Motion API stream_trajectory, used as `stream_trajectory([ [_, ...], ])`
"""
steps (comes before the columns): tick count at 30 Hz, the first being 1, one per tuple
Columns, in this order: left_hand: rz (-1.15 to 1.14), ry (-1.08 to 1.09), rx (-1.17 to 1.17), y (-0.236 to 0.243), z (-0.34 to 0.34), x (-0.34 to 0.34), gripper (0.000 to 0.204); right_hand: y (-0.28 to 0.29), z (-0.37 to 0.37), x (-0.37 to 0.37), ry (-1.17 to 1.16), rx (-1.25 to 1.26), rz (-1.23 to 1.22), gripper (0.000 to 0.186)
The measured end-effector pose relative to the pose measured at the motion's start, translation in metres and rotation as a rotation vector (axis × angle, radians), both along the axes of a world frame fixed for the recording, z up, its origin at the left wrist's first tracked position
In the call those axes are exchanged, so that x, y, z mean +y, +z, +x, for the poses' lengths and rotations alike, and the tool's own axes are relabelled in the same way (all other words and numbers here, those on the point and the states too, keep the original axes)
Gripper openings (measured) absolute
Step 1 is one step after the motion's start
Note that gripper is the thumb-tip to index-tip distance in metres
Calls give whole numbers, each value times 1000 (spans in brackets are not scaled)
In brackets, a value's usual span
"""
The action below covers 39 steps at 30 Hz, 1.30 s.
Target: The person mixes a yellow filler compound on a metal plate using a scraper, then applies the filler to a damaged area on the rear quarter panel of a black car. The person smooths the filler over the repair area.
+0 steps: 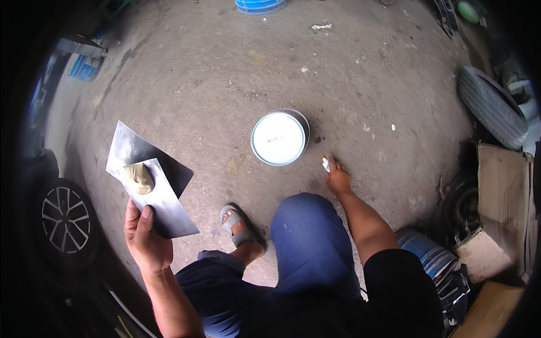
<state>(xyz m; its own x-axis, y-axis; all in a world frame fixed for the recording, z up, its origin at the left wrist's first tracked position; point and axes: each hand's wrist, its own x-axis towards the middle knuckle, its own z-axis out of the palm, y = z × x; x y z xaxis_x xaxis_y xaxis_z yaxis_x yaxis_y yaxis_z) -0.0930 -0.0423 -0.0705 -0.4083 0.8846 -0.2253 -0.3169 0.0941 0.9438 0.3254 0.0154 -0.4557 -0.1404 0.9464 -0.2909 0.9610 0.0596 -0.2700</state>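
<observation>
Paste on plates at left, can on floor at centre, tube right of can, tyre far right

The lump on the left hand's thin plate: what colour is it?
The lump is a dull yellowish beige, best seen in the head view.

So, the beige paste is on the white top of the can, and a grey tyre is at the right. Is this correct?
No: the head view shows the beige paste on a metal plate, not on the can; the grey tyre is at the right.
</observation>
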Motion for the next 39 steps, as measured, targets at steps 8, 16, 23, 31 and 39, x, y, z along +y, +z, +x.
stream_trajectory([
  [8,31,18,-9,6,9,0,43,73,-10,37,-714,1255,-142,65],
  [16,49,27,-39,12,17,1,38,121,-85,56,-207,1555,-479,66],
  [23,33,17,-16,13,9,-7,45,119,-101,72,-255,1515,-510,66],
  [31,28,-20,-27,17,12,-5,42,178,-95,76,-236,1477,-386,80],
  [39,-62,-40,22,15,36,18,34,266,-97,79,-127,1610,-171,84],
])
